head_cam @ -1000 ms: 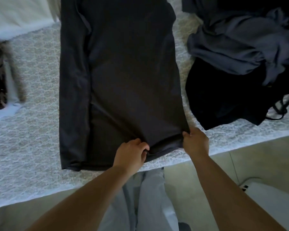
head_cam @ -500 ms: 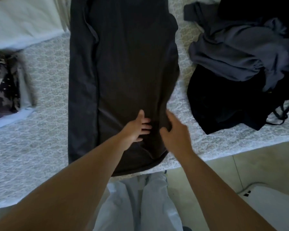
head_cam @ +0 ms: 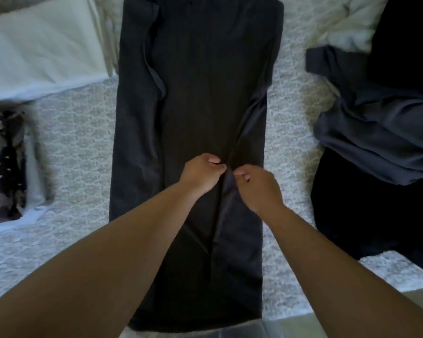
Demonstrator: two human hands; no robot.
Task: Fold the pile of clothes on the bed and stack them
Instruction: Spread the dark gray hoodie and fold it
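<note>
Mid-fold: left hand and right hand pinch long dark grey garment on lace-covered bed; next, likely fold lengthwise.

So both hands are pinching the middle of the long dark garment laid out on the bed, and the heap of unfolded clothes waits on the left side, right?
Not quite. Both hands, left hand and right hand, do pinch the middle of the long dark garment on the bed, but the head view shows the heap of unfolded clothes on the right side, not the left.
</note>
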